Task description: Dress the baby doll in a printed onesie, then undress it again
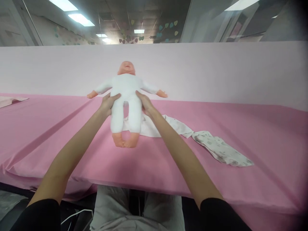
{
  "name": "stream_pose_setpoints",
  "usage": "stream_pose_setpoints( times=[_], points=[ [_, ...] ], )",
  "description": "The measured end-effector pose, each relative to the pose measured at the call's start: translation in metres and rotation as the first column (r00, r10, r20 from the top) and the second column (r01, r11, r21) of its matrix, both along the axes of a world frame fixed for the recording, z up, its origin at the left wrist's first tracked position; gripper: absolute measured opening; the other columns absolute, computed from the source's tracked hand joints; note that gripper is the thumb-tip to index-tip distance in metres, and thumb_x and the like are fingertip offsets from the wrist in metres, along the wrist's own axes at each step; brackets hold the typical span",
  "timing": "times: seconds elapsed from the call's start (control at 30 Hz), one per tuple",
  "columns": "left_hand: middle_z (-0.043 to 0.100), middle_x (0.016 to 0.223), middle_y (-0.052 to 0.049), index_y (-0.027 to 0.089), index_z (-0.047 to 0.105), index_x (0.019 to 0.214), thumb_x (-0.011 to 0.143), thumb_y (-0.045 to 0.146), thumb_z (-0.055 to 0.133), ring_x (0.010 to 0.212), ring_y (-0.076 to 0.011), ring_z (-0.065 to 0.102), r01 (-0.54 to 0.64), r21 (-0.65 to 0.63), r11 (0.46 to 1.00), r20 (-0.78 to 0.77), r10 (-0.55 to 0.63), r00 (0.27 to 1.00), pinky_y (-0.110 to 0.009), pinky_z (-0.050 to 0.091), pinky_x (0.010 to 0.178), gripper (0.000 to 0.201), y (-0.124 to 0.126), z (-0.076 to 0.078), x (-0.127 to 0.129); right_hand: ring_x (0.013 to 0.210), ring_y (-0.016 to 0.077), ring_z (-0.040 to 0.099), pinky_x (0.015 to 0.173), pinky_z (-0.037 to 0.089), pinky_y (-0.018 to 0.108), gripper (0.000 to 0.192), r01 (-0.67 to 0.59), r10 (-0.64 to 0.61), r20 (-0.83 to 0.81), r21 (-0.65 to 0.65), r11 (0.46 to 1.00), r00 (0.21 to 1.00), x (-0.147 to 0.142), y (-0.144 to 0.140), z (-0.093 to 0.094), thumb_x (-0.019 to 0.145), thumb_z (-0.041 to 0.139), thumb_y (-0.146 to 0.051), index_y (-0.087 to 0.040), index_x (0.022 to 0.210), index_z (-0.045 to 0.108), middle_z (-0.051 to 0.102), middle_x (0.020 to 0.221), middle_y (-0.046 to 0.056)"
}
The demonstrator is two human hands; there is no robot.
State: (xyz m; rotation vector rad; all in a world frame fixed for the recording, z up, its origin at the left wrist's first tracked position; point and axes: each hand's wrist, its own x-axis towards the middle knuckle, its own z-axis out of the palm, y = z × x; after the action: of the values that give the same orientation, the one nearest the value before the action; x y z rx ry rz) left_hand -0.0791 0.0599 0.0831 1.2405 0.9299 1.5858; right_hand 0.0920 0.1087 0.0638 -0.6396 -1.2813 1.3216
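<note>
Above the pink tabletop (48,134), a baby doll (126,96) in a white body suit hangs upright, its arms spread out to either side and its bare feet dangling just clear of the cloth. 2 hands hold it at the waist — the left hand (109,103) on one side of the torso, the right hand (144,103) on the other, thumbs laid across the front and fingers wrapped out of sight behind. Each hand is partly closed, gripping the soft body rather than pinching it; neither is flat or fully shut.

Behind the doll's legs, a white garment (154,126) lies spread on the tabletop, and a second, printed cloth (221,149) trails off to the right, touching the first at its end. A pale pink partition (216,73) rises along the far edge of the tabletop.

By the look of it, the doll is being carried or positioned over the white garment, so the step in hand seems to be the lift-and-place part of the handling. Any next move would call for an even grip on both sides, since the body is soft and the head heavy — it could tip forward or back — and for lowering it squarely, feet clear of the cloth's folds.
</note>
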Motion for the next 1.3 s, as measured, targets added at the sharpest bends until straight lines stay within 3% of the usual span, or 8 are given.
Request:
stream_pose_setpoints(
  times=[0.1, 0.17, 0.27, 0.43, 0.7, 0.87, 1.07, 1.3],
  points=[
    [0.066, 0.111, -0.013, 0.011, 0.057, 0.111, 0.079, 0.016, 0.066, 0.103, -0.027, 0.064, 0.146, -0.024, 0.989, 0.019, -0.145, 0.989, -0.045, 0.052, 0.092, 0.033, -0.013, 0.003, 0.044, 0.099, 0.0207, 0.063, 0.091, 0.051, 0.036, 0.04, -0.017, 0.018, 0.02, -0.033, 0.999, 1.0, 0.049, -0.017, 0.014, 0.09, 0.054, -0.043, -0.013, 0.115, 0.057, 0.067, 0.103, 0.009],
    [0.066, 0.113, -0.013, 0.012, 0.057, 0.114, 0.079, 0.018, 0.065, 0.102, -0.0265, 0.064, 0.238, -0.058, 0.969, 0.028, -0.237, 0.971, -0.044, 0.052, 0.091, 0.036, -0.016, -0.005, 0.067, 0.099, 0.0222, 0.063, 0.09, 0.052, 0.037, 0.042, 0.042, -0.033, 0.097, -0.087, 0.995, 0.995, 0.077, -0.03, 0.011, 0.09, 0.054, -0.042, -0.013, 0.12, 0.054, 0.068, 0.103, 0.011],
    [0.066, 0.115, -0.013, 0.014, 0.059, 0.113, 0.076, 0.025, 0.069, 0.103, -0.0279, 0.064, 0.327, -0.112, 0.938, -0.001, -0.33, 0.944, -0.044, 0.053, 0.091, 0.04, -0.017, -0.026, 0.091, 0.1, 0.0236, 0.064, 0.087, 0.055, 0.037, 0.043, 0.157, -0.125, 0.209, -0.147, 0.977, 0.97, 0.112, -0.046, -0.008, 0.09, 0.052, -0.037, -0.012, 0.125, 0.051, 0.067, 0.108, 0.014],
    [0.063, 0.123, -0.011, 0.019, 0.059, 0.117, 0.073, 0.033, 0.072, 0.109, -0.0272, 0.062, 0.319, -0.185, 0.929, -0.053, -0.334, 0.941, -0.04, 0.053, 0.092, 0.048, -0.028, -0.065, 0.113, 0.099, 0.0241, 0.065, 0.084, 0.056, 0.035, 0.043, 0.235, -0.153, 0.405, -0.16, 0.959, 0.901, 0.144, -0.05, -0.047, 0.091, 0.049, -0.041, -0.013, 0.123, 0.053, 0.067, 0.11, 0.015],
    [0.062, 0.126, -0.007, 0.026, 0.054, 0.125, 0.074, 0.039, 0.071, 0.108, -0.0255, 0.062, 0.285, -0.266, 0.921, -0.028, -0.303, 0.953, -0.035, 0.056, 0.081, 0.055, -0.027, -0.099, 0.121, 0.09, 0.0233, 0.068, 0.078, 0.058, 0.034, 0.044, 0.143, -0.072, 0.225, -0.316, 0.938, 0.972, 0.153, -0.025, -0.085, 0.086, 0.06, -0.037, -0.011, 0.121, 0.055, 0.07, 0.102, 0.014],
    [0.06, 0.128, -0.01, 0.024, 0.05, 0.131, 0.07, 0.038, 0.075, 0.109, -0.0259, 0.061, 0.264, -0.27, 0.926, 0.03, -0.266, 0.963, -0.035, 0.052, 0.087, 0.067, -0.02, -0.115, 0.116, 0.08, 0.0203, 0.069, 0.076, 0.058, 0.032, 0.039, 0.101, -0.053, 0.135, -0.377, 0.921, 0.989, 0.149, -0.011, -0.103, 0.083, 0.067, -0.034, -0.01, 0.113, 0.059, 0.072, 0.091, 0.012],
    [0.06, 0.128, -0.013, 0.018, 0.053, 0.13, 0.069, 0.033, 0.077, 0.113, -0.0268, 0.059, 0.242, -0.238, 0.941, 0.076, -0.23, 0.97, -0.036, 0.049, 0.093, 0.067, -0.017, -0.13, 0.118, 0.079, 0.0194, 0.069, 0.074, 0.058, 0.03, 0.036, 0.113, -0.051, 0.151, -0.436, 0.893, 0.987, 0.148, -0.007, -0.113, 0.082, 0.067, -0.03, -0.009, 0.11, 0.06, 0.072, 0.09, 0.011],
    [0.061, 0.127, -0.011, 0.018, 0.056, 0.123, 0.074, 0.037, 0.071, 0.111, -0.0236, 0.06, 0.205, -0.21, 0.956, -0.012, -0.212, 0.977, -0.033, 0.05, 0.091, 0.055, -0.016, -0.144, 0.124, 0.074, 0.0185, 0.068, 0.07, 0.057, 0.03, 0.037, 0.131, -0.042, 0.192, -0.476, 0.87, 0.98, 0.151, -0.005, -0.122, 0.081, 0.069, -0.033, -0.009, 0.108, 0.06, 0.072, 0.086, 0.011]
  ],
)
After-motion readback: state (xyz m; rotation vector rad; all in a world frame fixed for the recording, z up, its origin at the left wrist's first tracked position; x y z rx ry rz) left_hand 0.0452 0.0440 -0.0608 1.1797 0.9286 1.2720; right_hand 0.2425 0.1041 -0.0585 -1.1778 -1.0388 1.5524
